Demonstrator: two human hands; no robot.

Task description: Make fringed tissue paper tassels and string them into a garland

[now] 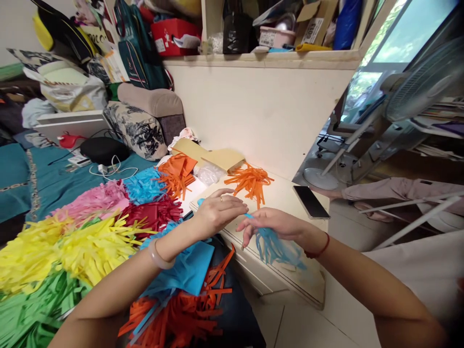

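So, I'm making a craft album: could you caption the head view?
A right hand holds a blue tassel over a cream tabletop, left hand alongside, with colourful fringe heaped nearby.

Daylight glares through the window [416, 29] at upper right, while the tabletop [282, 199] and board [246, 111] take soft, fairly even light. Wide-angle distortion stretches the fan [416, 82] near the edge. The blue fringe [270, 246] looks blurred; the lower right corner darkens.

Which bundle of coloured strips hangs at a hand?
The blue bundle hanging beneath the right hand; the other bundles, even blue ones, lie set down.
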